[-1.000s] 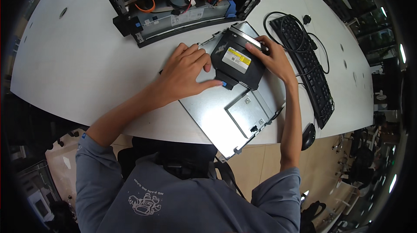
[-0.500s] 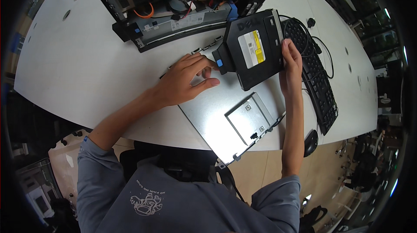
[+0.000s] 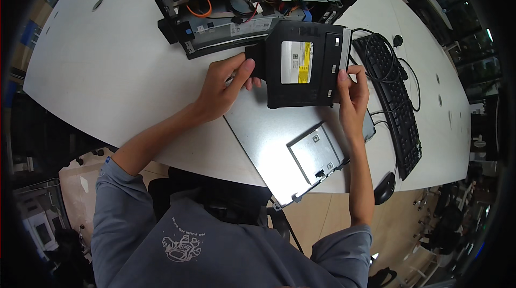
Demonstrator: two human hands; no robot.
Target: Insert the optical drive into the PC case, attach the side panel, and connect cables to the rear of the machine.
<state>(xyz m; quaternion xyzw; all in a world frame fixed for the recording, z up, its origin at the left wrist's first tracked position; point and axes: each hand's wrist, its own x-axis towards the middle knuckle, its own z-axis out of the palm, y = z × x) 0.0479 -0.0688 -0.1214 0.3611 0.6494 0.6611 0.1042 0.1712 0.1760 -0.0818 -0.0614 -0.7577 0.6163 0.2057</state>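
Observation:
Between both hands I hold a black optical drive (image 3: 322, 67) with a white and yellow label, raised above a silver metal side panel (image 3: 258, 140). My left hand (image 3: 223, 86) is closed on the narrow tab at the drive's left end, the thumb lying on top and covering part of it. At the opposite end, my right hand (image 3: 353, 94) grips the lower right edge near the pale front strip, thumb on top. Beyond the drive stands an opened computer case (image 3: 215, 46), with cables and metal brackets showing inside.
To the right lie a black keyboard (image 3: 395, 110) with a looped cable on it and a black mouse (image 3: 384, 188) near the desk's front edge. The panel overhangs that edge. A white desk (image 3: 107, 73) carries everything, with round holes in its top.
My left hand has closed on the drive's tab, where before its fingers were loosely spread beside it. The drive has turned to lie more level, and my right hand has shifted its grip.

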